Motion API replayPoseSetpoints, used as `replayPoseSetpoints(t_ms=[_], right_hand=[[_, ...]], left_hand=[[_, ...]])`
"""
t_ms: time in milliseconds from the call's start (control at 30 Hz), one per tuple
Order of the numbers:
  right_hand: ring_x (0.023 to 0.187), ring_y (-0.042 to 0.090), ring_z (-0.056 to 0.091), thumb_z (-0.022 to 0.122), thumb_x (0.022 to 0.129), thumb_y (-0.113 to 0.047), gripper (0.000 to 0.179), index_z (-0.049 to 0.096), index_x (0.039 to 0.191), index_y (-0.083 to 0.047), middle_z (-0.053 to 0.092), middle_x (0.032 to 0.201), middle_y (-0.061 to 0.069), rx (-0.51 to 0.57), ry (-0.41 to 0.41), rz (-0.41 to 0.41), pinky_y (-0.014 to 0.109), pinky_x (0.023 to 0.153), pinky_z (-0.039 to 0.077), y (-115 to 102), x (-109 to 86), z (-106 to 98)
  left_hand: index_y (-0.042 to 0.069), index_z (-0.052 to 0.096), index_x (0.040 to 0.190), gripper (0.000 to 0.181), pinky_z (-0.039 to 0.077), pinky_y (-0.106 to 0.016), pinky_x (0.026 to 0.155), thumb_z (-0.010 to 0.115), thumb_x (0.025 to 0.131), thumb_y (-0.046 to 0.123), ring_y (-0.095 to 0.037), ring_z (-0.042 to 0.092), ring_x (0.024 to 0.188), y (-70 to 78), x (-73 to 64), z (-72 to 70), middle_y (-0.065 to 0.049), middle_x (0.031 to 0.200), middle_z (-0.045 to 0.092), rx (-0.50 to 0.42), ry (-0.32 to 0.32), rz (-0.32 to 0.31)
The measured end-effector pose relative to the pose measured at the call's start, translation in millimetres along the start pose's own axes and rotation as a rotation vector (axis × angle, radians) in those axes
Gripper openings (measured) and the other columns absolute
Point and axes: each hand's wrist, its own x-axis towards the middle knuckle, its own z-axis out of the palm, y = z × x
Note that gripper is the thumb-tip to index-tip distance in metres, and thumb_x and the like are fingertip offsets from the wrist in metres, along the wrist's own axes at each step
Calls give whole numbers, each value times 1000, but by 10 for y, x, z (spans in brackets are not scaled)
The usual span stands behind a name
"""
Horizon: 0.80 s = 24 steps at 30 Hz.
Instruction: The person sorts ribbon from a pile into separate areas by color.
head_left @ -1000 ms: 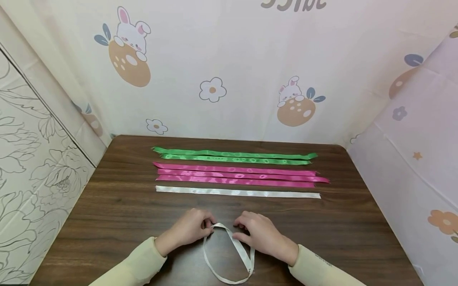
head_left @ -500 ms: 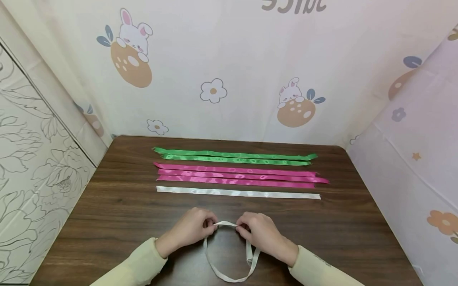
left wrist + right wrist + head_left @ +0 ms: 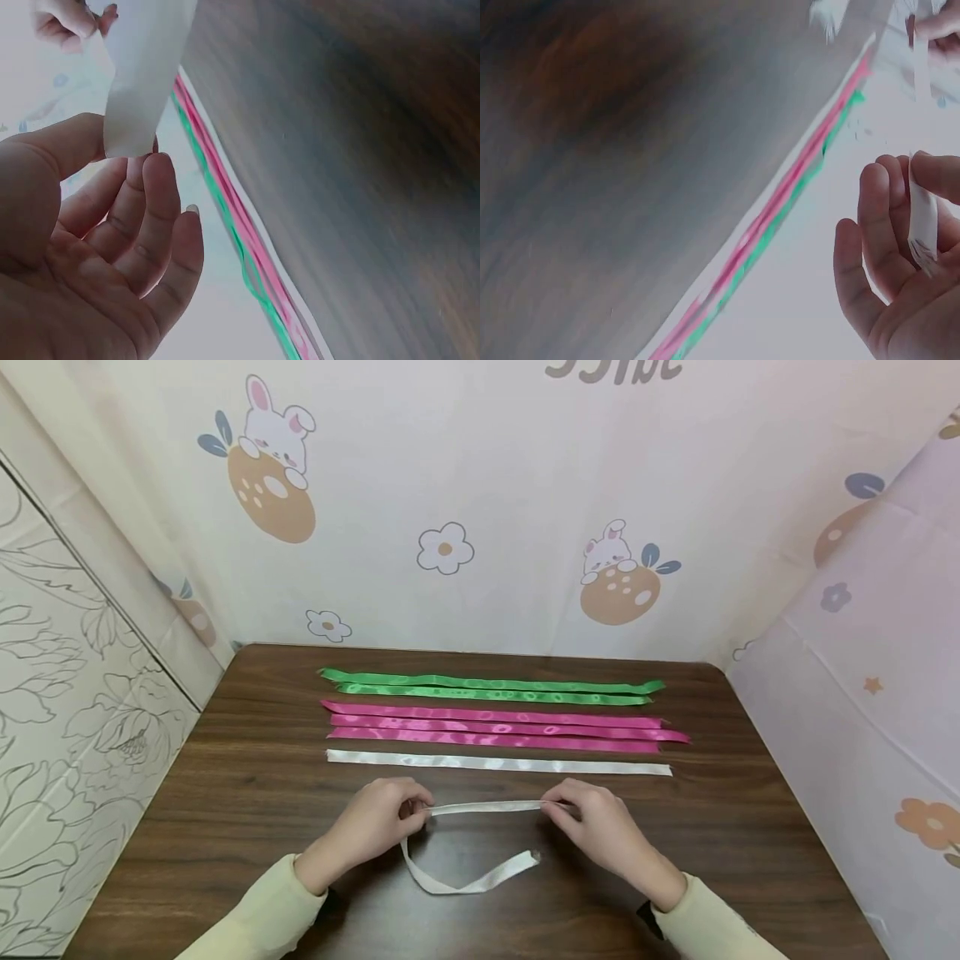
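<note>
A white ribbon is stretched nearly straight between the two hands over the front of the table. My left hand pinches it between thumb and fingertips; from there the rest droops down in a curve that ends below the right hand. My right hand pinches the ribbon near its other end. In the right wrist view a short frayed end hangs past the thumb in front of the palm. The left wrist view shows the ribbon broad and close, rising from the thumb.
Behind the hands, ribbons lie side by side across the brown wooden table: one white ribbon, three pink ribbons and two green ribbons. A printed curtain hangs at the table's back edge.
The right hand, first loose beside the looped ribbon, has taken hold of it. Both hands have then drawn apart and slightly away, pulling the span straight and opening the loop into a hanging tail.
</note>
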Motion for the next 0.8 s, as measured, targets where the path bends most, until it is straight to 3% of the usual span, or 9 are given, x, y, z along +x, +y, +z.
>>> replayPoseSetpoints(t_ms=[167,300,467,600,800], right_hand=[[86,2,69,74,96,-18,6,78,97,-23,75,94,-15,11,28,21,27,73,57,105,-2,-176],[89,7,72,72,96,-12,9,78,99,-19,77,97,-9,18,67,-9,28,74,58,231,-16,-297],[86,1,69,76,93,-9,10,79,99,-17,78,95,-8,24,121,-9,25,73,57,408,-40,-417],[86,-6,67,79,91,-11,11,80,97,-20,78,94,-8,24,144,38,21,73,56,542,-60,-514],[79,-7,62,75,96,-20,9,80,102,-20,80,97,0,64,108,169,21,65,50,688,-106,-685]], left_hand=[[12,78,96,8,44,-17,61,78,88,8,-1,54,67,-53,-41,-97,11,75,64,-3,15,-25],[15,78,95,9,45,-17,62,78,89,9,0,53,69,-119,-88,-163,13,76,63,3,23,-47],[17,78,94,8,45,-18,64,78,90,10,1,53,71,-249,-155,-237,15,76,62,8,49,-55],[18,78,94,8,45,-19,65,79,89,12,2,51,71,-378,-214,-296,16,76,62,18,67,-93],[19,78,97,9,50,-22,71,79,91,13,1,54,76,-569,-295,-409,14,83,68,3,96,-160]])
